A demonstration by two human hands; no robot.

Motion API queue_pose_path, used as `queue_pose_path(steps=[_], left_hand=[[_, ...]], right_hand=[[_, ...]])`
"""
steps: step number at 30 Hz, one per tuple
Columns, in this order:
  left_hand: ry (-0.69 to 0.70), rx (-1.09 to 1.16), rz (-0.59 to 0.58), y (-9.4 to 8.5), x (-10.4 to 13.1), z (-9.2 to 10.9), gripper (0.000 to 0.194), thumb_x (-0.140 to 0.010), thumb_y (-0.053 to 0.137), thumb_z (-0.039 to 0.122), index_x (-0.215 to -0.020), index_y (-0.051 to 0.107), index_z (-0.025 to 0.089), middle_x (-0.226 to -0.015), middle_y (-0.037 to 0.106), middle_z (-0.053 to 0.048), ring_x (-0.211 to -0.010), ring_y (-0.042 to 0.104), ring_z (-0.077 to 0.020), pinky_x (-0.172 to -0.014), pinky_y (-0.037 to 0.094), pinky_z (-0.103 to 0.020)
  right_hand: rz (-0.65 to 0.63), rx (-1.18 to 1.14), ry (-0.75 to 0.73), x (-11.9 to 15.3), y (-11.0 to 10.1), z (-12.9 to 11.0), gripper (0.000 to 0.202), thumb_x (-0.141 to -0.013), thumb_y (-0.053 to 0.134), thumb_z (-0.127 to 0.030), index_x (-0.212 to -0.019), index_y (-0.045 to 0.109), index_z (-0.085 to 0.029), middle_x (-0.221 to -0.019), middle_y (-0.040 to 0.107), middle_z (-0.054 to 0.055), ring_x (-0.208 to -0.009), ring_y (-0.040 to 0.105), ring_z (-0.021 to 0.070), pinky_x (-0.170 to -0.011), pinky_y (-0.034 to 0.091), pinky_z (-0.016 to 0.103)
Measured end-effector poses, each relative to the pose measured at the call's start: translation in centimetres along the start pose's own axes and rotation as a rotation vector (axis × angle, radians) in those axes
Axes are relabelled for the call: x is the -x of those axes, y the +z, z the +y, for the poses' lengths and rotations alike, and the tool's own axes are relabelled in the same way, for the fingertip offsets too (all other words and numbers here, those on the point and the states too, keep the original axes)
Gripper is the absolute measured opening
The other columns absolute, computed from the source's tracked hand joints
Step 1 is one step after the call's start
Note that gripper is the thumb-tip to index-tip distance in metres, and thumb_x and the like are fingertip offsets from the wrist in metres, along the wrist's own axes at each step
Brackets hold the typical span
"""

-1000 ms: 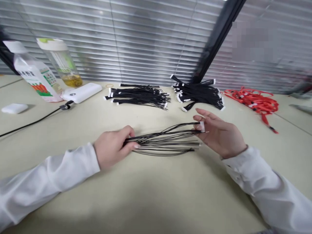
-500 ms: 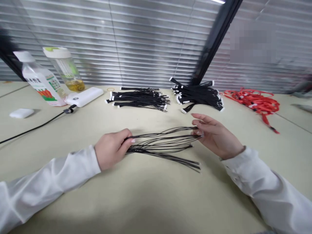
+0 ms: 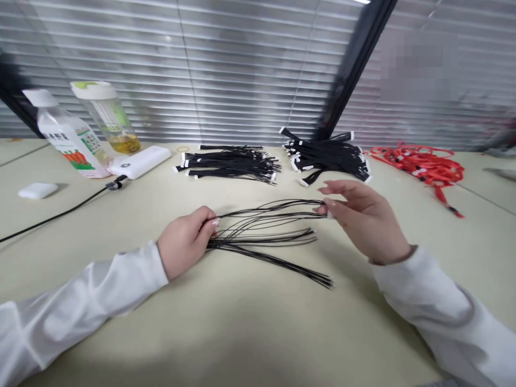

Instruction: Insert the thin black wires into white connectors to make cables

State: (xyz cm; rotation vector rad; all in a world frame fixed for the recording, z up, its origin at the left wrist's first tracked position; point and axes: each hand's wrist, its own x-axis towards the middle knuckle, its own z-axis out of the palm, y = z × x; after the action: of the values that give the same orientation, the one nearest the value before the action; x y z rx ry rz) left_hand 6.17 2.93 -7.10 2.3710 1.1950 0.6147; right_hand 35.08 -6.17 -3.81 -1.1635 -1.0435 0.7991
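Black wires (image 3: 262, 255) are stretching between the two grips, their long axis running sideways, fanning out rightward from the left hand (image 3: 185, 239). That hand is sitting at the gathered end, closing thumb and fingers around it and hiding what lies inside. Nearest the viewer, the lower strands are splaying away from this grip, their tips staying clear of the right hand (image 3: 363, 220); whether they are touching the table (image 3: 242, 333) I cannot tell. The right hand is pinching the upper strands' far ends between thumb and finger, other fingers spreading loosely, a white piece (image 3: 330, 214) showing by the thumb. Beyond the grips, one black pile (image 3: 231, 161) is lying between them, another (image 3: 326, 156) is lying just past the right hand, and red cords (image 3: 423, 165) are heaping farther right.
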Motion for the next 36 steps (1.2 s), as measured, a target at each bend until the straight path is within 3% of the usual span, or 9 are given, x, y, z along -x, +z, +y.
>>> queue_pose_path(steps=[5,10,14,17,19,22,24,30,36], left_hand=[[0.053,-0.033,0.009,0.2,-0.1,-0.1,0.022,-0.089,0.035,0.036,-0.083,0.050,0.020,-0.074,0.065,-0.002,-0.068,0.060,-0.0182,-0.064,0.042,-0.029],[0.099,-0.044,-0.009,0.2,-0.1,0.0,0.022,-0.090,0.033,0.032,-0.081,0.050,0.020,-0.069,0.063,-0.001,-0.062,0.058,-0.0165,-0.061,0.043,-0.029],[0.145,-0.089,0.010,0.2,-0.1,-0.1,0.019,-0.089,0.035,0.028,-0.081,0.051,0.019,-0.063,0.059,0.000,-0.057,0.055,-0.0152,-0.058,0.043,-0.028],[0.310,-0.129,0.155,0.2,0.0,-0.2,0.011,-0.086,0.044,0.024,-0.091,0.051,0.017,-0.079,0.062,-0.005,-0.074,0.059,-0.0176,-0.069,0.048,-0.031],[0.475,-0.152,0.239,0.1,0.2,-0.1,0.016,-0.083,0.050,0.021,-0.098,0.050,0.015,-0.097,0.061,-0.011,-0.093,0.057,-0.0206,-0.081,0.047,-0.035],[0.721,-0.179,0.204,0.0,0.4,0.4,0.018,-0.079,0.056,0.021,-0.097,0.054,0.017,-0.111,0.057,-0.013,-0.103,0.054,-0.0228,-0.088,0.044,-0.040],[0.796,-0.223,0.129,0.0,0.4,0.8,0.016,-0.079,0.057,0.024,-0.095,0.059,0.020,-0.117,0.054,-0.012,-0.106,0.052,-0.0250,-0.089,0.043,-0.043],[0.634,-0.320,-0.029,0.7,-0.6,1.6,0.022,-0.082,0.051,0.033,-0.090,0.065,0.018,-0.121,0.049,-0.015,-0.113,0.044,-0.0313,-0.093,0.038,-0.049],[0.605,-0.257,-0.024,1.1,-0.7,1.1,0.015,-0.084,0.044,0.021,-0.080,0.057,0.016,-0.113,0.050,-0.014,-0.108,0.044,-0.0282,-0.093,0.038,-0.048]], right_hand=[[0.010,0.041,-0.135,0.4,0.4,-0.4,0.021,-0.069,0.071,-0.020,-0.089,0.067,-0.026,-0.095,0.061,-0.002,-0.067,0.061,0.0095,-0.064,0.052,0.026],[0.061,-0.154,-0.086,0.5,0.6,-1.2,0.022,-0.070,0.068,-0.017,-0.090,0.065,-0.026,-0.083,0.061,-0.004,-0.062,0.057,0.0055,-0.060,0.052,0.021],[0.106,-0.247,-0.052,0.2,0.3,-1.4,0.027,-0.072,0.063,-0.010,-0.094,0.064,-0.024,-0.080,0.060,-0.004,-0.059,0.054,0.0041,-0.070,0.055,0.026],[0.134,-0.290,-0.021,0.1,0.1,-1.2,0.026,-0.073,0.060,-0.006,-0.094,0.063,-0.021,-0.079,0.061,-0.002,-0.061,0.055,0.0047,-0.076,0.056,0.030],[0.149,-0.290,-0.008,0.1,0.2,-1.1,0.024,-0.074,0.058,-0.005,-0.092,0.063,-0.020,-0.079,0.062,-0.001,-0.061,0.055,0.0049,-0.076,0.056,0.029],[0.168,-0.283,0.018,0.1,0.6,-1.1,0.022,-0.074,0.058,-0.006,-0.090,0.064,-0.019,-0.078,0.063,-0.001,-0.061,0.056,0.0051,-0.073,0.057,0.028],[0.174,-0.278,0.037,0.1,0.8,-1.2,0.020,-0.074,0.058,-0.007,-0.087,0.064,-0.019,-0.077,0.063,-0.002,-0.060,0.056,0.0051,-0.072,0.057,0.028],[0.159,-0.246,0.073,0.2,1.0,-0.8,0.019,-0.073,0.059,-0.008,-0.086,0.064,-0.021,-0.077,0.061,-0.004,-0.060,0.054,0.0048,-0.077,0.055,0.030],[0.121,-0.265,0.067,-0.2,0.6,-0.3,0.020,-0.070,0.060,-0.010,-0.083,0.065,-0.024,-0.073,0.055,-0.005,-0.055,0.048,0.0043,-0.075,0.052,0.028]])
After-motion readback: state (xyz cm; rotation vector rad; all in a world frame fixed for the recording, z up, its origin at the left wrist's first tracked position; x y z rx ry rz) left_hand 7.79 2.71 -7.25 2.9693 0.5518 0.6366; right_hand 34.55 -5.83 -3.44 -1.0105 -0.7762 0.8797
